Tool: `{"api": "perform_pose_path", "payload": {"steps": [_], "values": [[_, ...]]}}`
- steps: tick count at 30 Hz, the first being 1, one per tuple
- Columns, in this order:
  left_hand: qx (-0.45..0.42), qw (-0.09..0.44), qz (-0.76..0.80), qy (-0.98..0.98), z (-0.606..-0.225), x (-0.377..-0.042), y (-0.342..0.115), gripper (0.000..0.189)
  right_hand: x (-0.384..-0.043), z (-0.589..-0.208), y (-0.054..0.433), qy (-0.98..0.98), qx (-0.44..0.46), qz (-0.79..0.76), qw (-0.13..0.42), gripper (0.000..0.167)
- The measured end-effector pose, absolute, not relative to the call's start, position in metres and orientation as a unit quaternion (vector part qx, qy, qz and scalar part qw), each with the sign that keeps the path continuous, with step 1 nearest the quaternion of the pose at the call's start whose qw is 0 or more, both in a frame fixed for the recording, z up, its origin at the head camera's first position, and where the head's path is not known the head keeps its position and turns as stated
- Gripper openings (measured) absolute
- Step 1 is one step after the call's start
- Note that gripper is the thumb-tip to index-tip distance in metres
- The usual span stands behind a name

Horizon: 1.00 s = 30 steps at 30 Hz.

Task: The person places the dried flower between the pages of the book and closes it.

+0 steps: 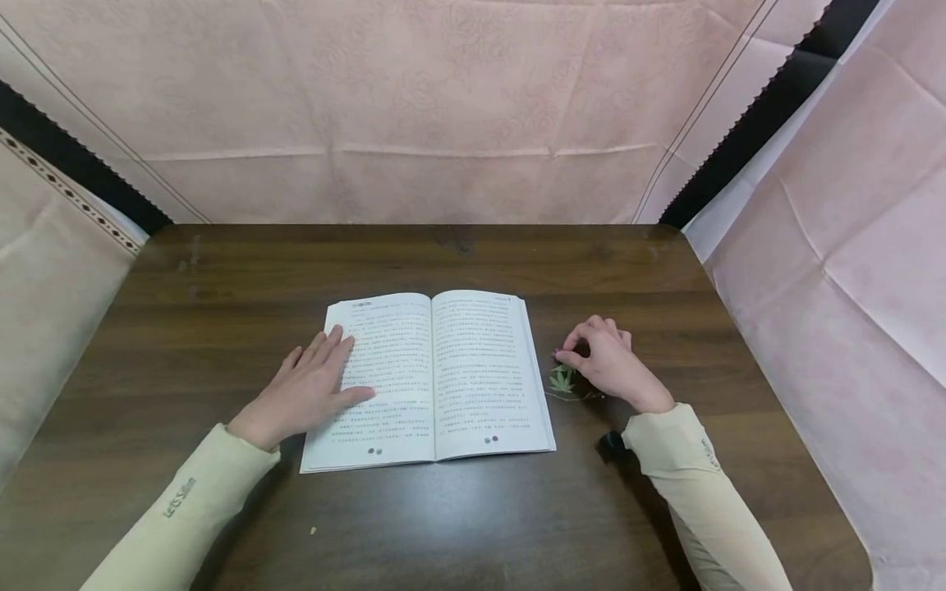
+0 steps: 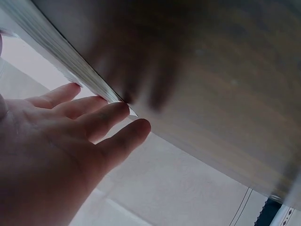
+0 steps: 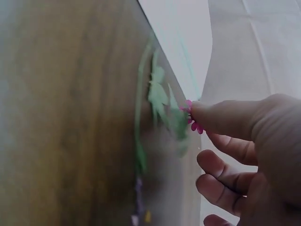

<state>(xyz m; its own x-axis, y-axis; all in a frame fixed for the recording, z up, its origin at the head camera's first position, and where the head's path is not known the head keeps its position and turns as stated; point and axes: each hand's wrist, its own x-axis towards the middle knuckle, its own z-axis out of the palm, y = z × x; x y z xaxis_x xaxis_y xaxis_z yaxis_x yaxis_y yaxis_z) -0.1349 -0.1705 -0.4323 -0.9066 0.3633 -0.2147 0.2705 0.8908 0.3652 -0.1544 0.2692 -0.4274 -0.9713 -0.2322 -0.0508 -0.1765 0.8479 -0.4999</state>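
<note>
An open book (image 1: pixel 480 377) with printed pages lies on the wooden table. My left hand (image 1: pixel 306 390) rests on the left page near its outer edge, fingers extended; in the left wrist view its fingertips (image 2: pixel 141 126) are beside the book's edge. To the right of the book, my right hand (image 1: pixel 613 365) pinches a small pink flower (image 3: pixel 196 127) between thumb and index finger, its other fingers curled loosely. Just below that hand are a green leaf (image 1: pixel 562 379) and a thin stem (image 3: pixel 138 108) with tiny purplish and yellow parts at one end.
The dark wooden table (image 1: pixel 443 525) extends around the book. A small pale scrap (image 1: pixel 313 530) lies near the front left. Pink patterned cloth (image 1: pixel 443 107) hangs behind the table and along its sides. A black object (image 1: pixel 612 446) is at the right wrist.
</note>
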Motion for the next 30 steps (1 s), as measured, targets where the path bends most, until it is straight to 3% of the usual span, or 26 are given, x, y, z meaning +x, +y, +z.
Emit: {"api": "perform_pose_path", "payload": {"steps": [12, 30], "values": [[0.166, 0.136, 0.164, 0.963, -0.432, -0.133, -0.170, 0.102, -0.154, -0.416, 0.283, 0.945, -0.086, -0.316, 0.024, 0.011], [0.166, 0.144, 0.161, 0.962, -0.429, -0.133, -0.168, 0.100, -0.149, -0.414, 0.266, 0.933, -0.088, -0.348, 0.009, 0.013]]}}
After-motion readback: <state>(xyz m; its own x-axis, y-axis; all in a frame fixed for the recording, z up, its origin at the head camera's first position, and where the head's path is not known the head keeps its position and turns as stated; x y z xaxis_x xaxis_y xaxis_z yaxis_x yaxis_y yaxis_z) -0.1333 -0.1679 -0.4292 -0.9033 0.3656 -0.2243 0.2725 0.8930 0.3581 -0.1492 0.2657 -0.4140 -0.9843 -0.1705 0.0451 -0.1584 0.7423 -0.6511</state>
